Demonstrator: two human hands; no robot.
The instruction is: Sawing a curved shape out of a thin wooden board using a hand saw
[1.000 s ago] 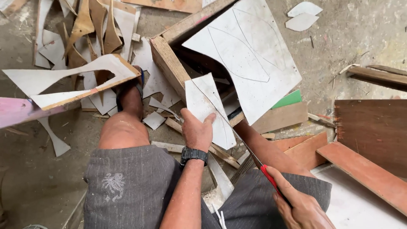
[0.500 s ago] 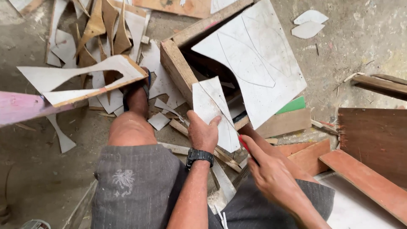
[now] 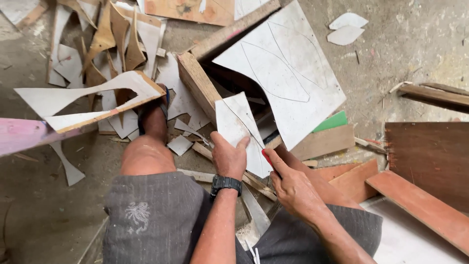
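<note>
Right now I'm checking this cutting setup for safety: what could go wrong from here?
1. The left hand grips the white sheet right beside the red tool in the right hand; a slip could catch those fingers.
2. The sheet is held in the air above the knees, unsupported, so it may flex or twist.
3. Sharp offcuts lie around the foot; stepping could mean a stumble.

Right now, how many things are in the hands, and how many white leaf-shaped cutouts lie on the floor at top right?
White board piece in left hand: 1
Red-handled tool in right hand: 1
Leaf-shaped cutouts: 2
Total: 4
</note>
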